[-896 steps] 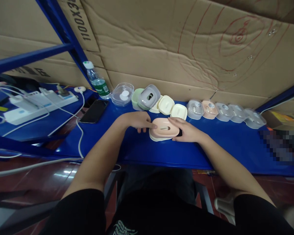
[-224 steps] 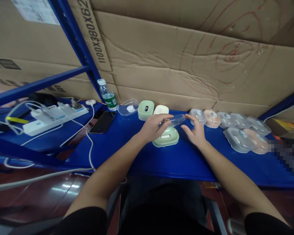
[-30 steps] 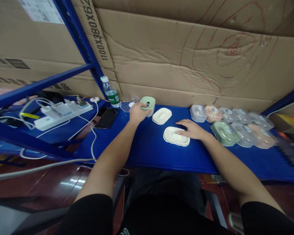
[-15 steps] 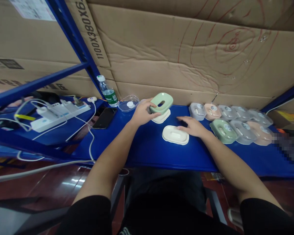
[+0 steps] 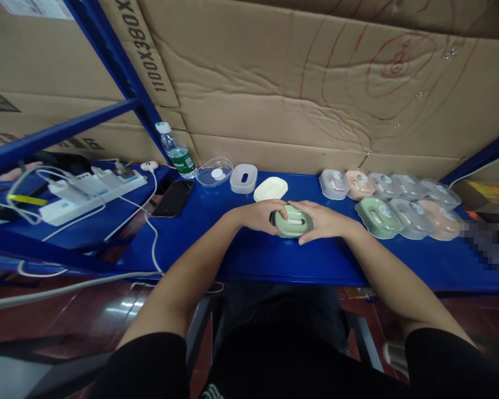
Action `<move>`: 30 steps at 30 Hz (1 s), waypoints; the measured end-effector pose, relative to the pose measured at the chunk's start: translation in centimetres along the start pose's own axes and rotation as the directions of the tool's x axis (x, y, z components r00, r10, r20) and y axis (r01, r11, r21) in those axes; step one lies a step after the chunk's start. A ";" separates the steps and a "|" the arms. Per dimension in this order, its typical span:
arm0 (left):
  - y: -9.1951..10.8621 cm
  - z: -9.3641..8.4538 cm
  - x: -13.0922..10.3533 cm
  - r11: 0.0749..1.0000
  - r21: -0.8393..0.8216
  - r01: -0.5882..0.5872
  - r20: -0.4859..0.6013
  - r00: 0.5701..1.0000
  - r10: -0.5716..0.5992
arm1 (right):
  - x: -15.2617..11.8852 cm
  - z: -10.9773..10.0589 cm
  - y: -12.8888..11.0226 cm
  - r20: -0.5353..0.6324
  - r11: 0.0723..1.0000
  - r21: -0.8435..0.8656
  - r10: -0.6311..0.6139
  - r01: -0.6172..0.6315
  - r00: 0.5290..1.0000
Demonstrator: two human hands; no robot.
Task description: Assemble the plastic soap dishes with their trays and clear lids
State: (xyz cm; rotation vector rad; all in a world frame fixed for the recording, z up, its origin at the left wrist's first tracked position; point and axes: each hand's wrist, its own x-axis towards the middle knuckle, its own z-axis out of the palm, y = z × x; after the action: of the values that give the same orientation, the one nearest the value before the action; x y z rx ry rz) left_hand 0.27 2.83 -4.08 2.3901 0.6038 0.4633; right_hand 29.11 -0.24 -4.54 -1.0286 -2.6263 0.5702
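A light green oval plastic cover point(image 5: 295, 214) with a long slot is between my two hands, low over the front half of the blue surface. Through its slot shows the raised cream ridge of a cream base point(image 5: 296, 222), mostly hidden beneath. My left hand point(image 5: 263, 216) grips the cover's left end, fingers curled round it. On the other end, my right hand point(image 5: 325, 220) holds with its thumb at the front and fingers behind. Just behind my left hand lies another cream base point(image 5: 271, 189), flat on the surface. A pale grey slotted cover point(image 5: 238, 183) stands beyond it.
A clear lid point(image 5: 210, 176), a water bottle point(image 5: 179, 158) and a black phone point(image 5: 173, 199) are on the left. Farther left lies a power strip point(image 5: 91, 194) with trailing cables. Several lidded boxes, including a green one point(image 5: 385, 227), stand in rows at right. Cardboard point(image 5: 249, 111) closes off the back.
My left hand has brought the green cover down and forward onto the cream base. My right hand has moved from the base to the cover's right end. The grey cover is now uncovered.
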 end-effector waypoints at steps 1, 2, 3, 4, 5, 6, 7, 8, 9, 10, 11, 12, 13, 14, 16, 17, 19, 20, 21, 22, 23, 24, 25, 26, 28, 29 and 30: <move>-0.2 -0.1 0.0 1.000 0.020 0.006 -0.002 1.000 -0.006 | 0.1 0.3 -0.2 0.000 0.999 -0.026 0.019 -0.019 1.000; -0.4 -0.1 0.0 0.999 0.039 0.016 -0.005 1.000 -0.015 | 0.2 0.5 -0.3 -0.011 0.998 -0.055 0.043 -0.043 0.999; -0.5 -0.1 0.0 0.998 0.056 0.029 -0.015 0.999 -0.028 | 0.2 0.6 -0.4 -0.028 0.994 -0.085 0.068 -0.070 0.997; -0.6 -0.1 0.1 0.997 0.070 0.043 -0.029 0.999 -0.041 | 0.3 0.7 -0.4 -0.048 0.989 -0.113 0.090 -0.095 0.995; -0.6 0.0 0.2 0.995 0.081 0.056 -0.044 0.998 -0.053 | 0.3 0.8 -0.4 -0.069 0.984 -0.138 0.108 -0.117 0.992; -0.6 0.1 0.2 0.994 0.088 0.068 -0.058 0.996 -0.063 | 0.4 0.9 -0.3 -0.086 0.979 -0.159 0.119 -0.131 0.989; -0.6 0.1 0.3 0.992 0.092 0.081 -0.069 0.995 -0.074 | 0.4 1.0 -0.2 -0.098 0.975 -0.175 0.122 -0.138 0.988; -0.6 0.2 0.3 0.991 0.095 0.093 -0.074 0.994 -0.087 | 0.4 1.1 -0.1 -0.103 0.973 -0.185 0.118 -0.136 0.988; -0.6 0.3 0.3 0.989 0.099 0.106 -0.073 0.992 -0.099 | 0.5 1.2 0.1 -0.101 0.973 -0.191 0.110 -0.128 0.989; -0.6 0.4 0.2 0.987 0.109 0.120 -0.074 0.991 -0.112 | 0.5 1.4 0.2 -0.093 0.974 -0.193 0.101 -0.117 0.991; -0.6 0.5 0.2 0.983 0.125 0.133 -0.078 0.989 -0.124 | 0.5 1.5 0.5 -0.082 0.976 -0.191 0.091 -0.105 0.992; -0.6 0.5 0.2 0.979 0.144 0.144 -0.084 0.988 -0.132 | 0.6 1.6 0.7 -0.070 0.978 -0.185 0.082 -0.094 0.994; -0.7 0.6 0.1 0.976 0.161 0.149 -0.090 0.987 -0.136 | 0.6 1.7 0.9 -0.062 0.981 -0.176 0.074 -0.084 0.995; -0.7 0.6 0.2 0.974 0.171 0.150 -0.091 0.987 -0.135 | 0.7 1.8 1.1 -0.057 0.984 -0.164 0.068 -0.077 0.996; -0.9 0.4 0.2 0.979 0.151 0.135 -0.083 0.989 -0.123 | 0.7 1.8 1.4 -0.055 0.988 -0.139 0.066 -0.073 0.996; -1.1 0.1 0.3 0.983 0.128 0.128 -0.091 0.989 -0.117 | 0.8 1.8 1.4 -0.053 0.988 -0.131 0.070 -0.076 0.996; -1.6 -1.0 0.2 0.984 0.098 0.150 -0.216 0.968 -0.126 | 0.8 1.7 1.3 -0.041 0.988 -0.123 0.084 -0.088 0.996; -2.1 -1.9 0.0 0.977 0.101 0.187 -0.326 0.934 -0.145 | 0.8 1.7 1.2 -0.033 0.988 -0.122 0.092 -0.095 0.995; -2.6 -2.8 -0.4 0.961 0.119 0.248 -0.480 0.862 -0.163 | 0.8 1.6 1.1 -0.027 0.987 -0.121 0.099 -0.102 0.995; -3.2 -3.8 -0.9 0.933 0.154 0.326 -0.602 0.779 -0.173 | 0.8 1.6 1.0 -0.025 0.987 -0.119 0.104 -0.106 0.994; -3.8 -4.8 -1.5 0.886 0.172 0.432 -0.722 0.667 -0.185 | 0.8 1.6 1.0 -0.026 0.987 -0.117 0.105 -0.107 0.994; -4.5 -5.6 -2.3 0.821 0.183 0.540 -0.786 0.582 -0.207 | 0.7 1.6 0.9 -0.032 0.988 -0.116 0.103 -0.106 0.994; -5.1 -6.3 -3.1 0.747 0.175 0.642 -0.828 0.506 -0.241 | 0.7 1.5 0.8 -0.040 0.988 -0.115 0.097 -0.101 0.994; -5.8 -6.9 -3.8 0.672 0.156 0.724 -0.847 0.448 -0.286 | 0.7 1.5 0.8 -0.050 0.989 -0.115 0.089 -0.094 0.995; -7.1 -7.3 -5.0 0.547 0.132 0.826 -0.851 0.378 -0.365 | 0.7 1.4 0.6 -0.066 0.989 -0.121 0.075 -0.082 0.995; -7.6 -7.2 -5.4 0.501 0.133 0.855 -0.840 0.365 -0.400 | 0.6 1.3 0.5 -0.068 0.989 -0.125 0.072 -0.080 0.995; -8.1 -7.1 -5.6 0.466 0.144 0.873 -0.823 0.367 -0.433 | 0.6 1.2 0.4 -0.066 0.988 -0.130 0.071 -0.079 0.995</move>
State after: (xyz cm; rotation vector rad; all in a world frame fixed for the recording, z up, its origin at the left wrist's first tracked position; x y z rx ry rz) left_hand -10.10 8.97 -5.01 2.0271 2.3431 0.8748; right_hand 28.44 0.13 -5.72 -1.1695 -2.6101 0.3779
